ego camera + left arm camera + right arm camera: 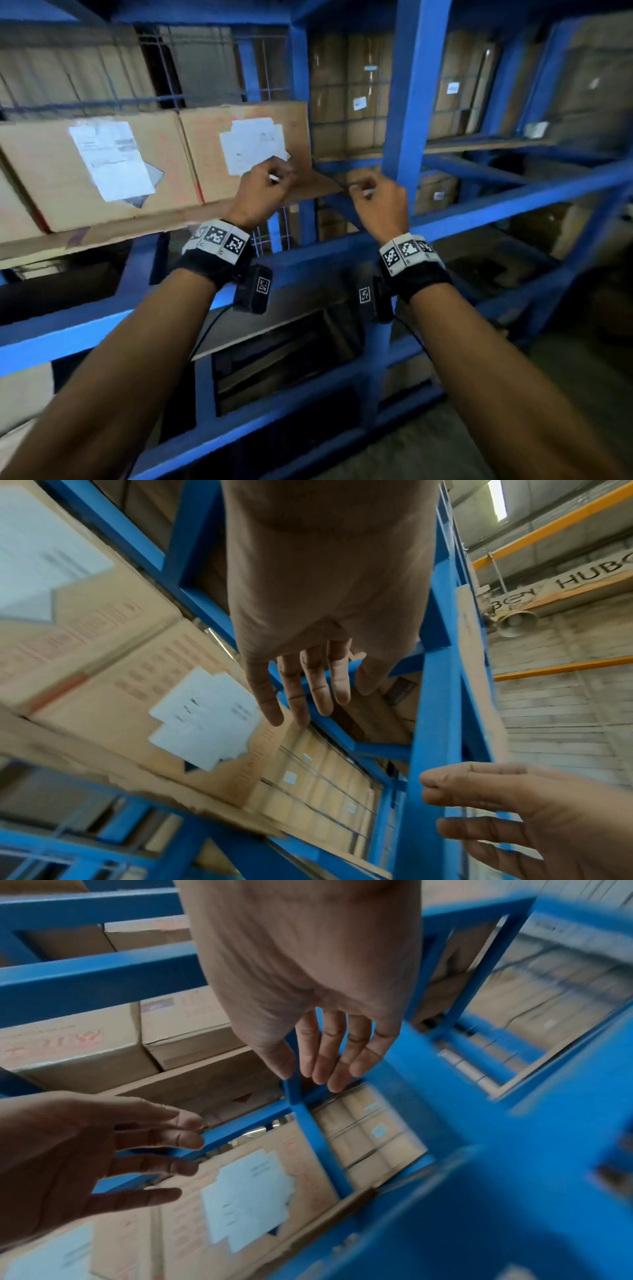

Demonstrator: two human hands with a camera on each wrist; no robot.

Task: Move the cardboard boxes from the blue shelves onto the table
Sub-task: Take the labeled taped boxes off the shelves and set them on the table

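Two cardboard boxes with white paper labels stand side by side on a blue shelf (102, 236). The right box (212, 137) is the nearer one to my hands; the left box (44, 164) sits beside it. My left hand (270, 185) is raised in front of the right box's lower right corner, fingers relaxed and straight in the left wrist view (301, 696), holding nothing. My right hand (373, 195) hovers just right of that box, before the blue upright post (411, 102), fingers extended (325, 1058) and empty. Whether either hand touches the box is unclear.
More cardboard boxes (349, 96) fill the bay behind wire mesh to the right. Blue beams (308, 253) cross below my wrists, with dark lower shelves underneath. A diagonal blue brace (513, 198) runs to the right. The floor (445, 445) shows at the bottom right.
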